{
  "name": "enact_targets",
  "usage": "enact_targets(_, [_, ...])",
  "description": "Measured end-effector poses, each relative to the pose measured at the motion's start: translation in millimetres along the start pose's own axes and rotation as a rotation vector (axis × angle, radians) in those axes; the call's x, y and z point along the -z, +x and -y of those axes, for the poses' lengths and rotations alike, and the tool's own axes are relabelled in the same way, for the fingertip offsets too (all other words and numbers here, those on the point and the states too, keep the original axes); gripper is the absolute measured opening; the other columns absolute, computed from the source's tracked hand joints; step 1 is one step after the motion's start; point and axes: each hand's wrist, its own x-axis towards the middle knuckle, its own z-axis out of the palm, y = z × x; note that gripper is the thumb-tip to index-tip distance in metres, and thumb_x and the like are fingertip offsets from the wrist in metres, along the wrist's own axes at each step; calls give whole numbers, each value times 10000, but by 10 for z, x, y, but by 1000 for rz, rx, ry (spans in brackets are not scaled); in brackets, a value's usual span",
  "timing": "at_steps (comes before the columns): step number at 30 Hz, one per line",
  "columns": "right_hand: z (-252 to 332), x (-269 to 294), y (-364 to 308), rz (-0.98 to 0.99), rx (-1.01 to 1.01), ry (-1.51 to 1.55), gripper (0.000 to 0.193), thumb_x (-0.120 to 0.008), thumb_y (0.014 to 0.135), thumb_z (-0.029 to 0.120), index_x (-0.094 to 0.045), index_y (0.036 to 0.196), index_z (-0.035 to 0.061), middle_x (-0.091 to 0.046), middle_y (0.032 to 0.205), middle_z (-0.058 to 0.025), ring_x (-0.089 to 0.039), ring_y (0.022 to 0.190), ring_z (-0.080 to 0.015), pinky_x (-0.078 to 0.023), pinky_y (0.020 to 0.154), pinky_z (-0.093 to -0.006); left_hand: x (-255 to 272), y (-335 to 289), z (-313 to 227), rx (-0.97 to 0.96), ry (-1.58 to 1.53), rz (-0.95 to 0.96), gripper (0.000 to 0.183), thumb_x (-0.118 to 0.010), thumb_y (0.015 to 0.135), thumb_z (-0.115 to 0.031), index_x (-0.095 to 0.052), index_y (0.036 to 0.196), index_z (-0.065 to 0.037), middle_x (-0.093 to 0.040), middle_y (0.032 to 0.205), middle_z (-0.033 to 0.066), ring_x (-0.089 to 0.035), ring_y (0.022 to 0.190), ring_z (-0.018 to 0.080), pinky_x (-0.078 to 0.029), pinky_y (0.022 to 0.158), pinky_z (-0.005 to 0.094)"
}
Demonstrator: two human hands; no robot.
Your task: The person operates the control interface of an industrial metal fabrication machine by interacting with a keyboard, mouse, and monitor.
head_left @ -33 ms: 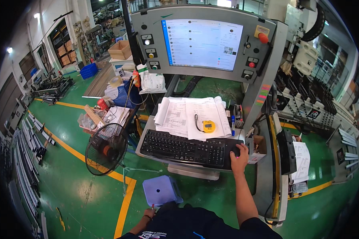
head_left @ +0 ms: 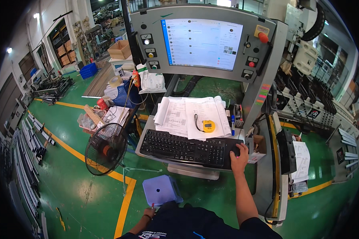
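My right hand [head_left: 239, 158] rests closed over a dark computer mouse [head_left: 236, 148] at the right end of the tray, its fingers curled round it. Beside it lies a black keyboard [head_left: 181, 147]. Behind the keyboard, printed sheets [head_left: 173, 115] are spread out, with a yellow tape measure [head_left: 208, 126] and its black strap on top. A blue marker [head_left: 233, 123] stands at the papers' right edge. Low by my body, my left hand [head_left: 149, 212] is closed on a slim red thing [head_left: 152, 206], too small to name. Above the tray, a lit screen [head_left: 203, 44] shows a window of lists.
The control panel carries buttons and a red emergency knob [head_left: 263, 37]. A purple stool [head_left: 160, 189] stands before me, a black fan [head_left: 106, 149] to its left. Metal profiles [head_left: 26, 159] lie on the left floor. A machine rail [head_left: 276, 171] runs close on the right.
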Motion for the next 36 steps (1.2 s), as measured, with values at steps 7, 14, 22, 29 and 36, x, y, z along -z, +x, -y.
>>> enact_targets(7, [2,9,25,6,-31,3,507,-859,850,168,-760,1339,80,-637,1529,-179,-606,1394,-435,-457,1189,-537,256,110,-443,134,-553,-115,371,-755,1032,-329,-791,1094,35,-841,980,138,-787,797,237,-605,665,394])
enact_targets(14, [126,14,-15,-166,118,6,403,-827,916,97,-749,1304,19,-652,1497,-198,-589,1440,-432,-440,1225,-537,770,194,-1060,-286,-443,6,306,-762,1061,-315,-797,1087,-12,-810,924,71,-764,756,170,-613,709,349])
enact_targets(22, [1635,-275,-1124,201,-1,414,330,-759,1021,86,-746,1339,-2,-723,1329,-160,-709,1217,-286,-568,1057,-410,1597,-509,-2796,-738,-596,343,296,-664,1176,-300,-730,1276,-29,-787,1059,26,-691,827,83,-573,735,275])
enact_targets(29, [2305,-987,-1506,541,-506,941,381,-656,1176,254,-710,1454,0,-738,1389,-84,-674,1216,-139,-542,1033,-298,1847,-444,-3408,-965,-340,257,241,-694,1116,-215,-736,1275,-39,-785,952,180,-780,844,276,-599,752,426])
enact_targets(36, [2250,-956,-1221,307,-430,714,269,-674,1176,266,-773,1110,25,-726,959,4,-642,903,-63,-532,803,-267,2092,-421,-3298,-1043,-270,198,255,-745,1076,-191,-754,1270,-26,-808,1047,153,-781,912,334,-607,820,414])
